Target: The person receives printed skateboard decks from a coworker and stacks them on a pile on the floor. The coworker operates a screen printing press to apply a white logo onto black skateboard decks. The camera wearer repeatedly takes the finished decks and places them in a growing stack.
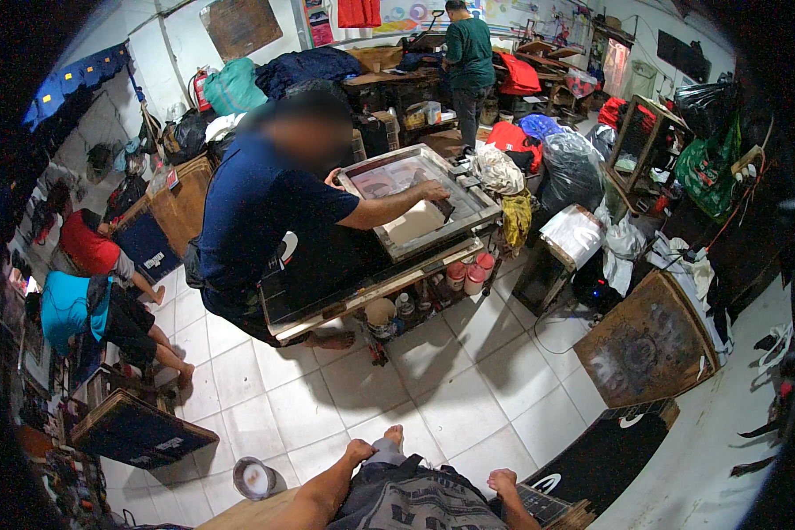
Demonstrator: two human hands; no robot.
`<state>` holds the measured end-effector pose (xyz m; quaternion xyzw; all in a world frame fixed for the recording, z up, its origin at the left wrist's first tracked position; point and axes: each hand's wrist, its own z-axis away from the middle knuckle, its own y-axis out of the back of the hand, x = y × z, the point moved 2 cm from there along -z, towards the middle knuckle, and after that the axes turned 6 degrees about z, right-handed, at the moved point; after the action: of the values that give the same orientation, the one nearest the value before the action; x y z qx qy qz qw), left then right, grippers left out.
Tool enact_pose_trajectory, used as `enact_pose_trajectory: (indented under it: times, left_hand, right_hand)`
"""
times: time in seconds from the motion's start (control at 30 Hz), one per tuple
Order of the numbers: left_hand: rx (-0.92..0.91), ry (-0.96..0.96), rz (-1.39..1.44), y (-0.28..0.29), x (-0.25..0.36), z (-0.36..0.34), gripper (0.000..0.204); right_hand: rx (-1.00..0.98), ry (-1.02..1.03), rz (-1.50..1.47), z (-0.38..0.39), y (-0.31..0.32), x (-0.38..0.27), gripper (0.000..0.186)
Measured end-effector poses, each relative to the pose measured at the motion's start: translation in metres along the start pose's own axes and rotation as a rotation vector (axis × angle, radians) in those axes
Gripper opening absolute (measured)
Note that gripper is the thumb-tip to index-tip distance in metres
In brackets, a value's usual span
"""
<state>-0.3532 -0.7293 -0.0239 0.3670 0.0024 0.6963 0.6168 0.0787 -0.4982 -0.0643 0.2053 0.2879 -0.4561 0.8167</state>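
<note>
My left hand (359, 451) is closed beside my raised left leg, next to the grey cloth over the knee; nothing shows in it. My right hand (503, 481) is loosely curled at my right side, with nothing visible in its fingers. Between my arms lies the dark grey printed cloth (415, 503) of my clothing. Just past the right hand is a flat black panel (605, 450) with a white mark. A bucket (254, 478) with pale contents stands on the floor left of my left forearm.
Ahead, a person in dark blue (265, 194) leans over a framed printing screen (481, 215) on a bench. Red-lidded jars (474, 279) sit beneath it. Two people crouch at left; another stands at the back. A stained board (652, 340) leans at right, near bags.
</note>
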Motion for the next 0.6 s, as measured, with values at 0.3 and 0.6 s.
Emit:
enact_pose_trajectory:
  times: [0.3, 0.6]
  left_hand:
    - [-0.064, 0.06, -0.127, -0.002, -0.011, -0.002, 0.039]
    - [0.031, 0.121, 0.232, 0.033, -0.02, 0.017, 0.025]
  right_hand:
    - [0.108, -0.095, 0.232, -0.001, -0.008, -0.003, 0.01]
    - [-0.081, 0.052, 0.662, -0.028, -0.039, 0.007, 0.006]
